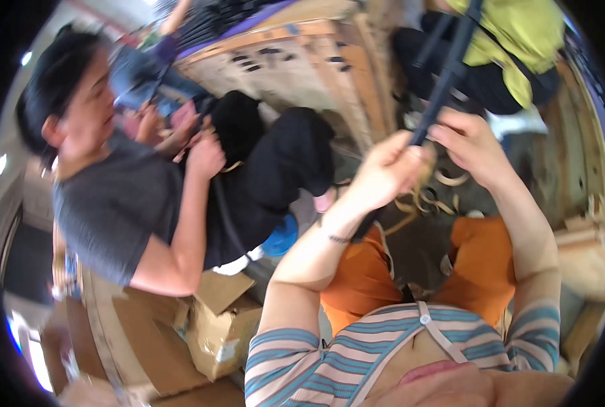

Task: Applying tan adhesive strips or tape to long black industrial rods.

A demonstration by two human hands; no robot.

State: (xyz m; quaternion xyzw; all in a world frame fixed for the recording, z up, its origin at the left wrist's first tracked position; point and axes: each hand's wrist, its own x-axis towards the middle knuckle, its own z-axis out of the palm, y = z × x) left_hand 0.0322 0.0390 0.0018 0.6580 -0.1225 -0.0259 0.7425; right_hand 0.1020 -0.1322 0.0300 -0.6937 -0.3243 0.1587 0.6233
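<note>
A long, narrow dark strip slants down from the top edge of the head view, right of centre. My left hand is closed around its lower part, and a dark end shows below that wrist. On the strip's right edge, just above the left fingers, the bent fingers of my right hand are pinched together. Motion blurs both hands slightly, so the exact fingertip contact is hard to see. Both hands are held out above my orange trousers.
At the left sits a co-worker in a grey shirt, hands on a dark strip. Another person in yellow-green is at the upper right. A wooden crate stands ahead. Cardboard boxes lie lower left; pale curled scraps litter the floor.
</note>
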